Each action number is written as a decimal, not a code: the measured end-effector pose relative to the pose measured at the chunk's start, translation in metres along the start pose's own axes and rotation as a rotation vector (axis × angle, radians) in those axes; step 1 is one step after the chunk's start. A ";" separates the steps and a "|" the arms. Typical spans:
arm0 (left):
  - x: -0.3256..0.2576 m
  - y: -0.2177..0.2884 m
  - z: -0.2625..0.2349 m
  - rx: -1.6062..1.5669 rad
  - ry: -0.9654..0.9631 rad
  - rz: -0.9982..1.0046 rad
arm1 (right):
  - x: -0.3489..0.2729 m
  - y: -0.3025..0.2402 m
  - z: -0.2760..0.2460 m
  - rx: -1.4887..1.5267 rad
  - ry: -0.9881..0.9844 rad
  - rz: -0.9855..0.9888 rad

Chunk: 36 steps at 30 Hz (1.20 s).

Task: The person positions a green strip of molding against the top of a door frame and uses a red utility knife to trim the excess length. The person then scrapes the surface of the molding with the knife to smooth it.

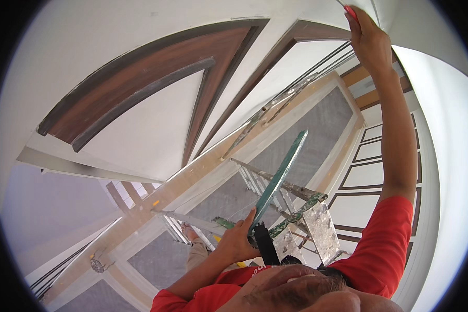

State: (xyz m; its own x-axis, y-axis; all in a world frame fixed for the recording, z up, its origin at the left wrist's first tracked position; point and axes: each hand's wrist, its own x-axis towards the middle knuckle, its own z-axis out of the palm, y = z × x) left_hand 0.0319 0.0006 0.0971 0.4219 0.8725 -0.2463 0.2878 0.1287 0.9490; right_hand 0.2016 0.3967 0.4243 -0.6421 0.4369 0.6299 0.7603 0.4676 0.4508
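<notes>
My right hand [372, 44] is raised high at the upper right, close to the white surface overhead. Its fingers are closed around a small red-handled tool [351, 12]; a thin part runs from it out of the picture, and its kind does not show. Lower down, in front of my chest, my left hand [236, 243] grips the bottom end of a long, flat green strip [280, 179]. The strip slants up to the right, with a pale edge along one side. A black strap [267, 244] hangs beside that hand.
A paint-spattered stepladder [320, 226] stands below me. Brown arched frames [156, 86] are set in the white wall [156, 125]. Dark cables [325, 62] run along its foot. A coil of wire [97, 265] lies on the grey and beige floor [161, 265] at the lower left.
</notes>
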 end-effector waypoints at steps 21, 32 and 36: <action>0.002 -0.002 -0.001 0.003 -0.029 -0.003 | 0.038 -0.035 -0.009 0.184 -0.017 -0.118; 0.000 -0.001 -0.003 -0.035 -0.024 0.028 | 0.041 -0.028 -0.009 0.191 -0.092 -0.107; -0.002 -0.004 0.000 -0.035 0.001 0.040 | 0.041 -0.029 -0.008 0.209 -0.135 -0.056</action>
State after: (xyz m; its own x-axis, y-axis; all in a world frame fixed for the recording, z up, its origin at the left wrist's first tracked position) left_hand 0.0300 -0.0014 0.0940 0.4312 0.8780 -0.2078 0.2401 0.1104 0.9644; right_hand 0.1535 0.3949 0.4422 -0.7003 0.4981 0.5114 0.6958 0.6364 0.3329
